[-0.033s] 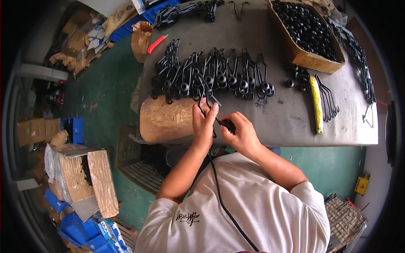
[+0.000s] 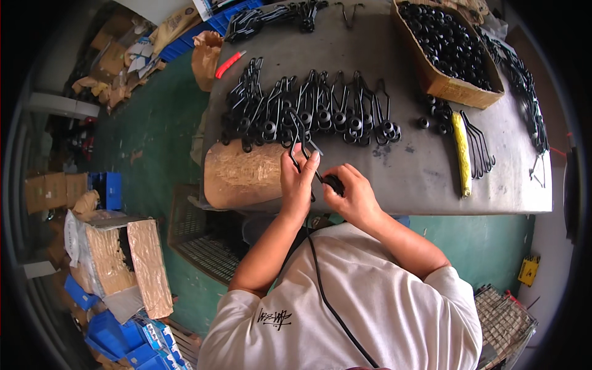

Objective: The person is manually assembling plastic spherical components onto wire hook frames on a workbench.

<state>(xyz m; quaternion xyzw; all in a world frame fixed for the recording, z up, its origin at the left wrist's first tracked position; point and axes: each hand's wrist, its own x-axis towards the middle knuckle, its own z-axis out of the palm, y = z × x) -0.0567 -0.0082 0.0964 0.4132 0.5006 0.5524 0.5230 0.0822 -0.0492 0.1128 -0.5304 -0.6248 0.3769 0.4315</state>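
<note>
My left hand (image 2: 298,185) is closed around a bent black metal rod (image 2: 296,133), whose looped end rises past my fingers at the table's near edge. Pinched in my right hand (image 2: 357,196) is a black rounded piece (image 2: 333,183), held against the lower part of that rod; my fingers partly cover it. Just beyond my hands lies a row of similar bent black rods with black balls on them (image 2: 324,116). A brown cardboard sheet (image 2: 240,176) lies flat at the table's near left, beside my left hand.
A cardboard box (image 2: 472,95) full of black balls stands at the far right. Near it are loose black balls (image 2: 423,123), a yellow wrapped bundle (image 2: 461,154) and several thin black hooks (image 2: 480,148). Red-handled pliers (image 2: 229,64) lie at the left edge; more rods (image 2: 265,21) are piled behind.
</note>
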